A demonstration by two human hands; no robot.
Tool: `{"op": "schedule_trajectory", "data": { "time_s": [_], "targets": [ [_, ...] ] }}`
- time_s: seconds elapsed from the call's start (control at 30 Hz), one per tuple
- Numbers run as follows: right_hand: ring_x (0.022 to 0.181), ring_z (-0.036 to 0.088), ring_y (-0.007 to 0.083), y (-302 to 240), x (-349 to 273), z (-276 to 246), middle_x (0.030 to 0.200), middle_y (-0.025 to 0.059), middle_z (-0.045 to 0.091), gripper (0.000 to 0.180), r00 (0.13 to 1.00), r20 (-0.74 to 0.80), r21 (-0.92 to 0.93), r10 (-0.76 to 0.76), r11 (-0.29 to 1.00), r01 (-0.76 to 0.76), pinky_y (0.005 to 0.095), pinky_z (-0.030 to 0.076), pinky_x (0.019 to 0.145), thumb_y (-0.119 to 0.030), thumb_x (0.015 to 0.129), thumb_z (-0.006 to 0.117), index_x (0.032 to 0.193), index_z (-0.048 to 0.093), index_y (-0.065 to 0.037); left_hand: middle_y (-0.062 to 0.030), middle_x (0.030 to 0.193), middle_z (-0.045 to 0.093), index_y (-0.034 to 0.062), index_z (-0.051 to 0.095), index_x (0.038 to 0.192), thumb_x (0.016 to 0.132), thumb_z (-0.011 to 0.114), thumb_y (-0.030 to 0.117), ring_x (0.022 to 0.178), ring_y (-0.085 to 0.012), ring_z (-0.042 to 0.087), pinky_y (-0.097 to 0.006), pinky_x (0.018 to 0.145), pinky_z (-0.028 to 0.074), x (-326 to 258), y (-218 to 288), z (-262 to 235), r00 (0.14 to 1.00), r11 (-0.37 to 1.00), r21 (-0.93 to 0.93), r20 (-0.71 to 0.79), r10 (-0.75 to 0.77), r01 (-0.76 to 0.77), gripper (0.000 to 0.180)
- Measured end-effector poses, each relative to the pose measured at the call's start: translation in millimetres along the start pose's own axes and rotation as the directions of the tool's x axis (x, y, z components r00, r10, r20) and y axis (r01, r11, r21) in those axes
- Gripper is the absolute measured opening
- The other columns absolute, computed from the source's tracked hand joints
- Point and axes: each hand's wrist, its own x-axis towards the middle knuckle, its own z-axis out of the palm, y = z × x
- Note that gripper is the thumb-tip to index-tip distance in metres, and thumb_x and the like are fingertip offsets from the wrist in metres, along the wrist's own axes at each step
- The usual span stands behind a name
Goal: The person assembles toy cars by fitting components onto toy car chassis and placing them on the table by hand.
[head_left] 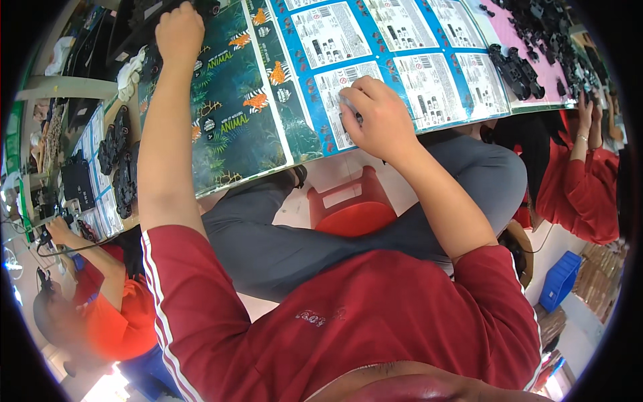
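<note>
My left hand (180, 32) reaches to the far left of the table, over a dark area beside black parts. Its fingers are curled in, and what they hold, if anything, is hidden. My right hand (380, 119) rests above the blue-and-white printed sheet (429, 65) near the table's front edge. Thumb and fingers there close round a small dark grey piece, mostly covered by the hand. Under my left forearm lies a dark green sheet (231, 154) with orange animal prints.
Black toy vehicle chassis (516, 72) lie at right, by a heap of small black parts on a pink surface (546, 70). More black chassis (122, 157) stand at left. A red stool (355, 208) is under the table. People in red sit on both sides; a blue crate (560, 280) is on the floor.
</note>
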Motion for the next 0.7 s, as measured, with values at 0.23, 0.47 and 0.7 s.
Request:
{"op": "schedule_trajectory", "data": {
  "time_s": [0.23,0.47,0.7],
  "targets": [
    [0.099,0.066,0.0306,5,-5,-23,0.124,0.0162,0.060,0.051,0.960,0.106,0.305,0.258,0.911,-0.279,0.0384,0.055,0.088,-0.025,0.092,0.074,0.136,0.059,-0.005,-0.0122,0.087,0.072,0.0029,0.073,0.116,0.084,0.079,0.027,0.076,-0.0253,0.068,-0.037,0.069,0.054,-25,78,-137,0.987,0.667,-0.740,-0.026,-0.156,0.086,0.040],
    [0.114,0.061,0.0204,-4,5,-66,0.130,0.0137,0.062,0.051,0.757,0.637,0.699,0.145,0.305,-0.647,0.0343,0.049,0.100,-0.036,0.107,0.056,0.147,0.053,-0.004,-0.0061,0.096,0.073,0.0030,0.075,0.109,0.082,0.076,0.007,0.077,-0.0119,0.062,-0.026,0.070,0.049,-101,140,-194,0.904,-0.165,-0.945,0.204,0.376,0.282,0.027],
    [0.125,0.060,0.0282,3,-3,-91,0.133,0.0158,0.064,0.048,0.802,0.597,0.656,0.006,0.572,-0.492,0.0389,0.046,0.107,-0.025,0.100,0.067,0.144,0.058,-0.008,-0.0053,0.114,0.069,0.0028,0.070,0.118,0.087,0.074,-0.004,0.100,-0.0120,0.065,-0.024,0.082,0.050,-111,140,-185,0.873,-0.359,-0.823,0.298,0.385,0.440,0.031]
  ]
}}
